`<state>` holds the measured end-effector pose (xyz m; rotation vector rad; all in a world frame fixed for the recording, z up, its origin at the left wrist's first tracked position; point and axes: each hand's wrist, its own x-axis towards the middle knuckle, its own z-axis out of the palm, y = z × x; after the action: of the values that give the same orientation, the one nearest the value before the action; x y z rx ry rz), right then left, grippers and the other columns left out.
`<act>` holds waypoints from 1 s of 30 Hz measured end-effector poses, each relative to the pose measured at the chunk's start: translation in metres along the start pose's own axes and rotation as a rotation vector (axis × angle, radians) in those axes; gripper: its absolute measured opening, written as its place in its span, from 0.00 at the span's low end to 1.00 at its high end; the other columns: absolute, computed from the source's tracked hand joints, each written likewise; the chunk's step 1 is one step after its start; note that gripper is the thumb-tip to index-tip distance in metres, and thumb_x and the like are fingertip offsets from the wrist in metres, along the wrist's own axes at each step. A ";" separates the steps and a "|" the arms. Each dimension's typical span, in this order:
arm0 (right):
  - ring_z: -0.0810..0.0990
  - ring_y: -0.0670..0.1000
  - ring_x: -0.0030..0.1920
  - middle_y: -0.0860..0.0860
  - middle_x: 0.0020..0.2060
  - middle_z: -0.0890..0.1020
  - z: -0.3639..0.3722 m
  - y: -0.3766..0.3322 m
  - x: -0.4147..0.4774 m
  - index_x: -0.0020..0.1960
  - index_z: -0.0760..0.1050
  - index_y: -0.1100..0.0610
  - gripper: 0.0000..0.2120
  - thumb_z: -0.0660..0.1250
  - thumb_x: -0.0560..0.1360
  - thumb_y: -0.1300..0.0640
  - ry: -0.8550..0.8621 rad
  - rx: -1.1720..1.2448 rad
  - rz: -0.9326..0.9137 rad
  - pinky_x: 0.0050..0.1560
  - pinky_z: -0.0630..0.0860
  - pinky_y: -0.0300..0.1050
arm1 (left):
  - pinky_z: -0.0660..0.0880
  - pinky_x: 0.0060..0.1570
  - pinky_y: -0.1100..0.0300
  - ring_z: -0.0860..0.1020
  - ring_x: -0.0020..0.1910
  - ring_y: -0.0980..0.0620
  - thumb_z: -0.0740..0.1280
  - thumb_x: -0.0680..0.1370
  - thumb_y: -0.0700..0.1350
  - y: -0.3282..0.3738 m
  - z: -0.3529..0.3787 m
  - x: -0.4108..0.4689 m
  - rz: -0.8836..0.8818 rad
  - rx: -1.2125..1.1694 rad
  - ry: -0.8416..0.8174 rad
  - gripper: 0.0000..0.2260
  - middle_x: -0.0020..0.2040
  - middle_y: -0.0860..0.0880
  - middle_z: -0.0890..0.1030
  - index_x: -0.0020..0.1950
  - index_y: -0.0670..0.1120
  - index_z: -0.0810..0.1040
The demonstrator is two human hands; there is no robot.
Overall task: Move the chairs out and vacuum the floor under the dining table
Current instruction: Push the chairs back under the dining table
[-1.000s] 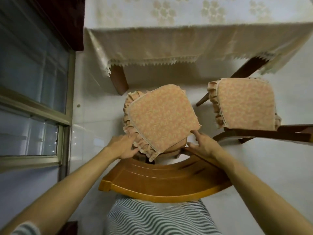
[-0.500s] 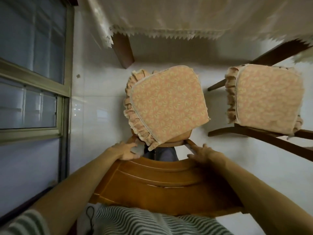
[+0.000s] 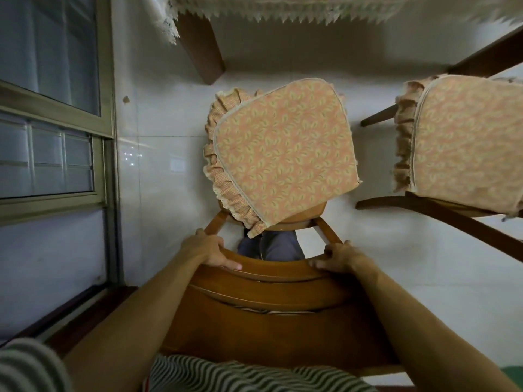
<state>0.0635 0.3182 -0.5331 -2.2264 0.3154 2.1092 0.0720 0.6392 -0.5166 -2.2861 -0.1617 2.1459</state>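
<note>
Open floor (image 3: 158, 193) left of chair (image 3: 283, 301); second chair (image 3: 467, 142) blocks the right.

Dim indoor light; glare spots on floor (image 3: 132, 159) (left); edges fisheye-bent; tablecloth (image 3: 283, 8) blurred.

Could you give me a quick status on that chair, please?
Left hand and right hand grip the chair by its top rail. Seat out from under the table. Second chair close on the right.

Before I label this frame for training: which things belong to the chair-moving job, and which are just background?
Job: near chair, gripped by left hand and right hand; second chair; dining table; floor.
Background: window; striped shirt.
</note>
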 end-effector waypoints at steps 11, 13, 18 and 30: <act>0.67 0.60 0.71 0.56 0.72 0.60 -0.032 0.004 0.000 0.75 0.62 0.49 0.49 0.66 0.62 0.23 -0.074 -0.018 -0.056 0.71 0.66 0.59 | 0.69 0.66 0.45 0.66 0.71 0.39 0.70 0.60 0.76 0.004 -0.034 -0.009 0.008 0.042 -0.021 0.46 0.75 0.42 0.59 0.73 0.57 0.65; 0.66 0.61 0.71 0.56 0.73 0.59 -0.048 0.007 0.000 0.75 0.61 0.49 0.52 0.67 0.60 0.22 -0.090 -0.012 -0.066 0.71 0.66 0.59 | 0.69 0.66 0.45 0.66 0.71 0.39 0.69 0.60 0.76 0.009 -0.051 -0.010 -0.002 0.049 -0.028 0.46 0.75 0.42 0.59 0.74 0.57 0.65; 0.63 0.61 0.73 0.56 0.74 0.59 -0.104 0.016 -0.008 0.76 0.60 0.48 0.56 0.69 0.55 0.21 -0.114 -0.046 -0.088 0.73 0.64 0.61 | 0.68 0.68 0.45 0.64 0.73 0.39 0.70 0.62 0.75 0.030 -0.101 -0.018 -0.006 0.024 -0.043 0.46 0.76 0.42 0.58 0.75 0.57 0.63; 0.55 0.62 0.77 0.57 0.78 0.55 -0.222 -0.001 -0.029 0.76 0.59 0.49 0.54 0.68 0.59 0.23 -0.065 -0.035 -0.107 0.76 0.56 0.63 | 0.69 0.68 0.46 0.64 0.73 0.40 0.70 0.60 0.76 0.044 -0.220 -0.027 0.022 0.023 0.017 0.51 0.76 0.43 0.59 0.77 0.55 0.61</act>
<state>0.2805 0.2816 -0.4906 -2.1356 0.1537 2.1424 0.2927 0.6087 -0.4782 -2.3040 -0.1118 2.1261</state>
